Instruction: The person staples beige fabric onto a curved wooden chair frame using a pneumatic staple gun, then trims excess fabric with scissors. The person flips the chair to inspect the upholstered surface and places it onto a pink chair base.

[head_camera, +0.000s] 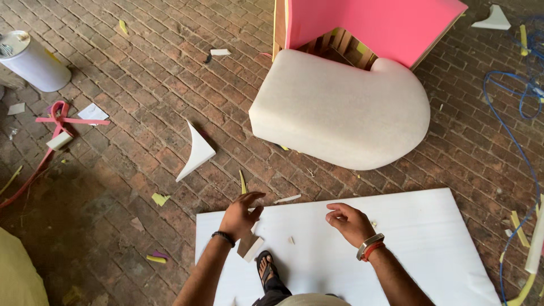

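Observation:
My left hand (240, 214) hovers over the far left corner of a white foam sheet (419, 238) lying on the brick floor, fingers apart, holding nothing; a black band is on its wrist. My right hand (350, 222) hangs over the sheet's far edge, fingers loosely curled and empty, with a metal watch and a red band on the wrist. A small grey scrap (250, 246) lies on the sheet below my left hand. My sandalled foot (266, 269) stands on the sheet. Beyond it sits a white padded furniture piece (340, 110) with pink foam (374, 25) on a wooden frame.
A curved white foam offcut (195, 152) lies left of the padded piece. A white bucket (31, 61) stands far left, near pink strips (56, 120). A blue cable (518, 141) snakes along the right. Yellow and white scraps litter the bricks.

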